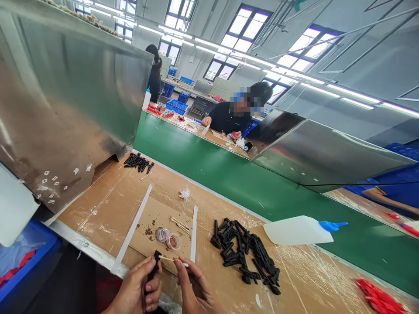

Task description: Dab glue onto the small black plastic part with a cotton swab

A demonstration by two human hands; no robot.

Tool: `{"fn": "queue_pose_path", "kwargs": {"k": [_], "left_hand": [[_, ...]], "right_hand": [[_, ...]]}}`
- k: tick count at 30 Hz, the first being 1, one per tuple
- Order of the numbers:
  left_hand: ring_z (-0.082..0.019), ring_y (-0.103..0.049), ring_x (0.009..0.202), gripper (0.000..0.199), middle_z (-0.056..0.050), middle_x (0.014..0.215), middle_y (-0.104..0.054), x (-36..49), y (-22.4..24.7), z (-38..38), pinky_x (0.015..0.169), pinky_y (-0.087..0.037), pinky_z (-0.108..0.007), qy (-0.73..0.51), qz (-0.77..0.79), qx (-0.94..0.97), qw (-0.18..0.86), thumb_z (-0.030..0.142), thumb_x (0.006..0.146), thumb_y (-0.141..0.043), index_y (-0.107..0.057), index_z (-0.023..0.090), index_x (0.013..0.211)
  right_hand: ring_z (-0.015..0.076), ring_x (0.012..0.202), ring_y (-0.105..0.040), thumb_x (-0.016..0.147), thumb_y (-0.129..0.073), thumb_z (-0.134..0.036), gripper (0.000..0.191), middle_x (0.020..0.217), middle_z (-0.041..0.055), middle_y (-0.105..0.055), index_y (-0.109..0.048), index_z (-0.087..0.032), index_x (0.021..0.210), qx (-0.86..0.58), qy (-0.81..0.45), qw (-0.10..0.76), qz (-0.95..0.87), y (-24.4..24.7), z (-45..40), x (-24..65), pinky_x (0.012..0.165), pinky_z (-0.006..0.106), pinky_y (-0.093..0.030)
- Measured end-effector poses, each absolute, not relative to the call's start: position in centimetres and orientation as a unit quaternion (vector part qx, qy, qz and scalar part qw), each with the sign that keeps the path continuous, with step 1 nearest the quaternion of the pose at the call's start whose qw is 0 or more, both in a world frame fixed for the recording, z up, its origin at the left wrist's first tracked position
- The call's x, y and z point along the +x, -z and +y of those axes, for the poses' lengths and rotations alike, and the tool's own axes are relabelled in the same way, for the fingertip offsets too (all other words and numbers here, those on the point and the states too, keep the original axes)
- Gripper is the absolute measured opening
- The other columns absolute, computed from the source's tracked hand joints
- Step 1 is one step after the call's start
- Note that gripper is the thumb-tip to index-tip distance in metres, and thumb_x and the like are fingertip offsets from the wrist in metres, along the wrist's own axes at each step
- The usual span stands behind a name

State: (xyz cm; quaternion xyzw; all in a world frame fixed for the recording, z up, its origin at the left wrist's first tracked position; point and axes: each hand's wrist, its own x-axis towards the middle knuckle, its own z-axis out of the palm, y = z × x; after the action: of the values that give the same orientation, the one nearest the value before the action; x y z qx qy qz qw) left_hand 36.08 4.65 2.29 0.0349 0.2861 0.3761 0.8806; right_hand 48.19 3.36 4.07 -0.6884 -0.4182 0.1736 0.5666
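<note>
Black part [153, 270] gripped by left hand [139, 290], swab [175, 261] pinched by right hand [196, 288], above taped cardboard bench [108, 209].

Bright window daylight; steel glare; edges warped.

My left hand [139, 288] sits low in view, fingers curled shut in a grip, thumb on top. My right hand [196, 285] is just beside it, fingertips pinched together, wrist angled inward.
</note>
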Motion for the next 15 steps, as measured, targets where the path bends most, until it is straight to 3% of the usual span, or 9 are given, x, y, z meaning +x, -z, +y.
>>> {"fn": "queue_pose_path", "kwargs": {"k": [15], "left_hand": [[-0.002,-0.023,0.034,0.054,0.012,0.043,-0.033,36.04,-2.63,4.92,0.039,-0.010,-0.021,-0.369,0.287,0.038,0.883,0.063,0.057,-0.083,-0.056,0.020,0.076]], "right_hand": [[0.0182,0.060,-0.068,0.074,-0.078,-0.050,0.034,0.072,0.0068,-0.074,-0.078,-0.015,0.076,-0.676,-0.167,0.571,-0.435,-4.18,3.60,47.94,0.061,0.024,-0.058]]}}
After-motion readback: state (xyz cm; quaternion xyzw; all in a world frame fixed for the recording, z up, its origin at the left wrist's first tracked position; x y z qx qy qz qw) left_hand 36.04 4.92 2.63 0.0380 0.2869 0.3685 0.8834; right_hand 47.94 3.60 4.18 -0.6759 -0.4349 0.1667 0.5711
